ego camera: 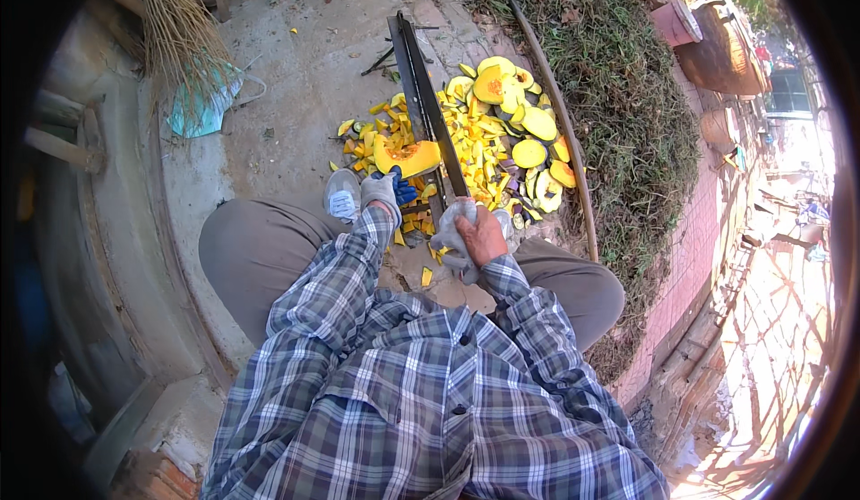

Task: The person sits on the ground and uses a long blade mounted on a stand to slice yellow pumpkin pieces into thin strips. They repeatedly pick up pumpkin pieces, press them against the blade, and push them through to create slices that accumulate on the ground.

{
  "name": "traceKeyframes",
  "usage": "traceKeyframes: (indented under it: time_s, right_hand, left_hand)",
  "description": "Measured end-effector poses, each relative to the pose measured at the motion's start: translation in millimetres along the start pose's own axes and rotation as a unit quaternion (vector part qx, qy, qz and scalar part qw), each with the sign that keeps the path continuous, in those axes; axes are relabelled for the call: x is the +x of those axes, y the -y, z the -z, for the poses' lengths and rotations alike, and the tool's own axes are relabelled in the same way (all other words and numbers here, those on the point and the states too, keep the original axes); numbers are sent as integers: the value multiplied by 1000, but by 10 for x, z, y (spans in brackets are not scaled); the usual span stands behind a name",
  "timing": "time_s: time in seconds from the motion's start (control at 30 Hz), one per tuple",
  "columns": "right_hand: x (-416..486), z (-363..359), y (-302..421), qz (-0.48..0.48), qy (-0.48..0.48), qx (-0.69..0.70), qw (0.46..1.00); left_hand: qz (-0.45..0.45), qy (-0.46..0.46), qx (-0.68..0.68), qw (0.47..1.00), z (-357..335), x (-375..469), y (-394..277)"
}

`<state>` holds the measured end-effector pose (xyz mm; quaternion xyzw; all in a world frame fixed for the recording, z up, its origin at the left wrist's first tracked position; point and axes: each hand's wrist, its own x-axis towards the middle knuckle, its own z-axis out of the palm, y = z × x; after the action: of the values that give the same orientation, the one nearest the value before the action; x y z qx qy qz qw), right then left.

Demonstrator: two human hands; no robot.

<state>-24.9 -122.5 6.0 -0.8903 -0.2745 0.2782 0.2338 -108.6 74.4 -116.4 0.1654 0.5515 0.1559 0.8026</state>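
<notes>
My left hand (386, 191), in a grey and blue work glove, grips the near side of a large curved piece of pumpkin (408, 157). The piece lies against the left side of a long hinged chopping blade (440, 120) with a dark metal bed (408, 76). My right hand (478, 232) is closed round the blade's near end, where a grey cloth (457, 231) covers the handle. Chopped pumpkin chunks (480, 144) are heaped on both sides of the cutter. Bigger pumpkin slices (539, 123) are piled to its right.
A wooden pole (561, 123) separates the pumpkin from a long heap of cut vines (605, 97). At the upper left, a twig broom (178, 36) rests over a pale green mask or cloth (208, 100). My shoe (342, 194) stands beside the chunks. Farther right is a pink bucket (675, 23).
</notes>
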Motion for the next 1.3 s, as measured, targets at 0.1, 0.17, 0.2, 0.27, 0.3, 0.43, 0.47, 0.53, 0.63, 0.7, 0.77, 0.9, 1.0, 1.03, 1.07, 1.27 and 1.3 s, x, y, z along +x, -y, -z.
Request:
traceKeyframes:
  time_s: [0.1,0.17,0.2,0.27,0.3,0.43,0.47,0.53,0.63,0.7,0.77,0.9,1.0,1.03,1.07,1.27,1.3]
  right_hand:
    - [3,65,15,-5,-20,56,998]
    - [17,-65,7,-32,-12,54,998]
    - [31,-169,-5,-45,-7,61,997]
    - [72,-279,-97,-23,-19,83,996]
    - [88,-299,-159,-60,-8,86,994]
    - [141,-281,-280,-30,18,129,991]
    - [145,-285,-259,-91,35,84,992]
    - [141,-317,-155,-59,16,63,996]
    - [100,-350,52,-42,-5,36,998]
    - [21,-194,78,-64,5,44,997]
    - [39,74,27,-36,18,108,993]
    - [23,176,-121,-31,38,91,995]
    - [50,-203,-214,-26,12,51,998]
    - [62,-343,-245,-58,3,41,997]
    - [69,-443,-284,-28,4,61,998]
    - [64,-458,-325,-48,12,89,995]
    - [60,-373,-294,-40,29,108,993]
  left_hand:
    - [-1,12,33,999,-56,-27,-16]
    - [-6,1,46,999,-77,-31,-30]
    - [5,-8,45,999,-82,-28,-34]
    - [27,-24,42,998,-77,-11,-33]
    - [34,-17,36,999,-75,1,-21]
    - [34,-26,43,998,-57,63,17]
    - [33,-13,34,999,-41,59,38]
    - [31,-20,28,999,-48,100,2]
    - [46,-21,15,999,-13,92,-32]
    - [14,17,35,999,10,76,-38]
    - [13,54,89,995,7,98,-82]
    - [-54,36,236,969,-162,245,-176]
    - [-77,31,267,960,-280,380,-258]
    - [-62,9,275,959,-303,407,-272]
    - [-61,-18,295,953,-318,419,-275]
    - [-41,-3,218,975,-263,401,-282]
    - [-24,-6,207,978,-260,390,-292]
